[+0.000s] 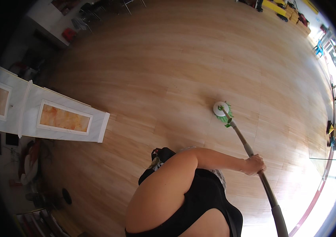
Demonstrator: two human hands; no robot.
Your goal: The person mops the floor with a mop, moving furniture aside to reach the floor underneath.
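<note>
My left hand (254, 165) is wrapped around the middle of a mop's metal pole (239, 134), with the arm reaching across my chest. The pole slants from the bottom edge of the view up to the mop head. That head has a round white disc (220, 108) and a fringe of green strands (225, 118), and it rests on the wood-look floor (173, 94). A thicker grey grip section (278, 220) of the pole runs out of view at the bottom right. My right hand is out of view.
A marble-patterned counter (64, 115) with orange panels stands at the left. Glass doors (319, 166) and bright windows line the right. A blue plastic chair (319, 49) and stacked boxes (292, 13) are at the far right, a red stool (69, 35) and dark chairs (90, 10) at the far left.
</note>
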